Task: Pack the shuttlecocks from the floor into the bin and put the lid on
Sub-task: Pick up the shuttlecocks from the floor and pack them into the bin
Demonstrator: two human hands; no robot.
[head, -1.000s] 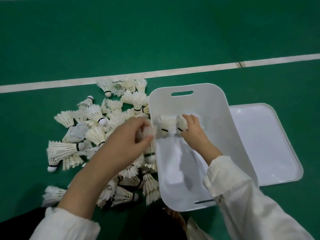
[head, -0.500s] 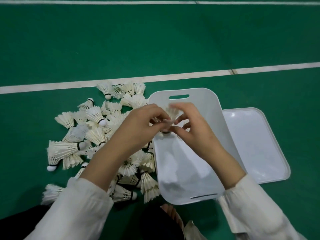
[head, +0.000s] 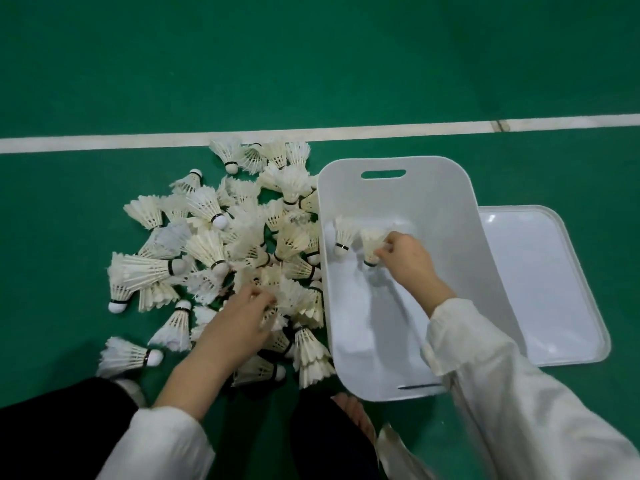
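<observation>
Now the shuttlecock [head: 370, 242] that both hands pinched together over the near left rim half a second ago sits low inside the white bin [head: 433, 188], and the hands have parted. The right hand [head: 407, 259] has gone down into the bin and grasps that shuttlecock by its feathers with curled fingertips, cork end pointing down. Just left of those fingers a second shuttlecock [head: 342, 235] stands on the bin's floor, cork down, close to the held one. The left hand [head: 239, 320] has dropped back outside the bin onto the pile of shuttlecocks [head: 207, 244]. Its fingers bend into the feathers at the pile's near edge, but blur hides whether they have closed on one. The pile spreads from under that hand away to the far side and presses against the bin's left wall. Beyond the right forearm, on the outer side, the lid [head: 540, 282] lies flat on the green floor [head: 311, 64], tucked partly under the bin's right edge. The right sleeve [head: 485, 358] crosses the bin's near right corner and covers part of the rim there. Past both hands a white court line [head: 104, 142] runs across the floor, just beyond the farthest shuttlecocks. Black trouser legs [head: 52, 431] show near the left wrist.
</observation>
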